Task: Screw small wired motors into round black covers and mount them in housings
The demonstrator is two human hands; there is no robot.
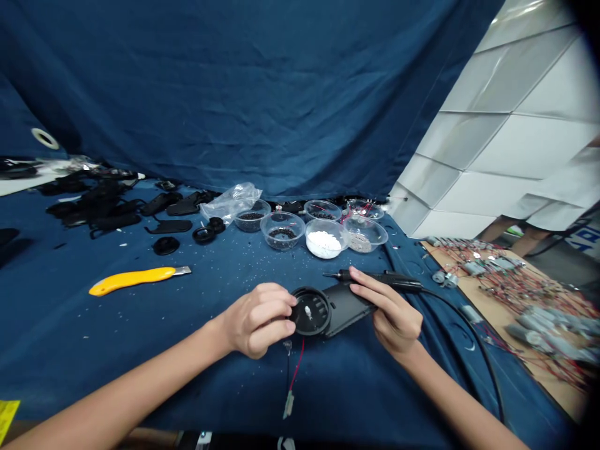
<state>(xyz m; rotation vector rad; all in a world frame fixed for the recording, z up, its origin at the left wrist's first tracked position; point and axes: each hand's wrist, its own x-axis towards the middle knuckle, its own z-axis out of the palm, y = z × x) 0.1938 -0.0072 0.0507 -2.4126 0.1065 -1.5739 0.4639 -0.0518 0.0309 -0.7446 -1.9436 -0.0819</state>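
A black plastic housing (347, 307) with a round, open end is held level above the blue cloth. My left hand (265, 319) is closed on the rim of the round end, thumb and fingertips against its left side. Inside that round end sits a small white part (308, 312). My right hand (391, 312) grips the flat body of the housing from the right, fingers lying over its top. Just behind those fingers lies a black electric screwdriver (398, 280), its bit pointing left. Thin red and black wires hang below the housing to a small greenish piece (289, 404).
A yellow utility knife (135, 280) lies at left with its blade out. Clear plastic bowls (282, 230) of small parts stand behind my hands, one with white pieces. Black housings (103, 206) are piled at far left. Wired motors (515, 294) cover a board at right; the screwdriver's cable (478, 344) curves nearby.
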